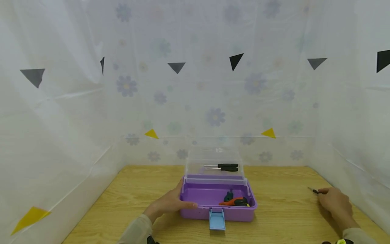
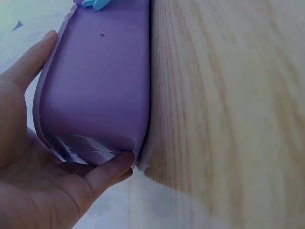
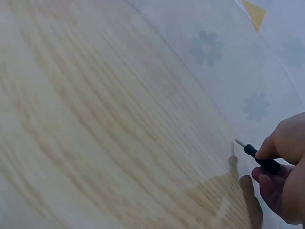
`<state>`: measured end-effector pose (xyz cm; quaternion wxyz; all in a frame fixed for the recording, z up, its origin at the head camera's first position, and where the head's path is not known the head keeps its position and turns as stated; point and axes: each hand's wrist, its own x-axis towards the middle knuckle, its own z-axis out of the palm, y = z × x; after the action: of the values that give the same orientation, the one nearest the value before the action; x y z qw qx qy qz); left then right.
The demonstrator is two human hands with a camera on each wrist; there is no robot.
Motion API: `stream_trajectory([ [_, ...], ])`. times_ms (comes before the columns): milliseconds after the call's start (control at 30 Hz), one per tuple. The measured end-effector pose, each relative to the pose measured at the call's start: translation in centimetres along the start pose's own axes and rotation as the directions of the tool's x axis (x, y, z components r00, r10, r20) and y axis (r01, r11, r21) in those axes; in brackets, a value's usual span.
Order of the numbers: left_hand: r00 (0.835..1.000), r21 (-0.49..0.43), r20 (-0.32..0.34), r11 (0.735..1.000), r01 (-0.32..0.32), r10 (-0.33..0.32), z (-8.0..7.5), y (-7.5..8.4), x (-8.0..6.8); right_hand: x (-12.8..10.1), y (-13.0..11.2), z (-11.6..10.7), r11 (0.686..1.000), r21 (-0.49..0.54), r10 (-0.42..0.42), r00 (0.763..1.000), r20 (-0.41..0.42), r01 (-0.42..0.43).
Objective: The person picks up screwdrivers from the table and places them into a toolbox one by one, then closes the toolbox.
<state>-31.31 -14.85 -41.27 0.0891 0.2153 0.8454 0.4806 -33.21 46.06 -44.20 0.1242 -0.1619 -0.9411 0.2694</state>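
Note:
A purple toolbox (image 1: 201,213) with a light blue latch (image 1: 217,219) stands on the table, its clear lid (image 1: 195,157) raised at the back. My left hand (image 1: 170,202) grips the box's front left corner. In the left wrist view the thumb lies at the rim and the fingers (image 2: 112,169) bend round the end wall. Inside, to the right, lie an orange and black tool (image 1: 231,202) and a dark green tool (image 1: 228,195), their kinds unclear. Far to the right, my right hand (image 1: 336,203) pinches a small screwdriver (image 3: 259,157) by its black handle, tip pointing away.
Two black-handled screwdrivers (image 1: 228,167) show at the clear lid; whether on it or behind it, I cannot tell. The wooden table (image 1: 283,189) is enclosed by pale flowered sheeting (image 1: 201,84) at the back and both sides.

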Motion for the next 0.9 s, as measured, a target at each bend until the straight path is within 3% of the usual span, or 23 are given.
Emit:
stream_trajectory([
  [100,1.000,0.005,0.000,1.000,0.011,-0.011,0.0,0.0,0.0,0.0,0.1,-0.1,0.997,0.077,-0.025,0.997,-0.075,0.031],
  [167,1.000,0.008,-0.002,1.000,0.018,-0.018,-0.1,0.0,0.0,0.0,0.1,-0.2,0.987,0.162,0.006,0.995,-0.104,0.011],
  [367,1.000,0.011,-0.003,1.000,0.012,-0.012,-0.1,0.0,0.0,0.0,-0.1,-0.4,0.928,0.356,0.140,0.988,-0.061,-0.109],
  [467,1.000,0.007,-0.003,1.000,0.006,-0.006,-0.1,-0.1,0.1,-0.1,-0.2,-0.6,0.909,0.394,0.168,0.985,-0.048,-0.136],
  [900,1.000,-0.007,0.000,1.000,-0.006,0.006,0.0,-0.3,0.1,-0.3,-0.9,-1.1,0.883,0.440,0.199,0.979,-0.038,-0.162],
])
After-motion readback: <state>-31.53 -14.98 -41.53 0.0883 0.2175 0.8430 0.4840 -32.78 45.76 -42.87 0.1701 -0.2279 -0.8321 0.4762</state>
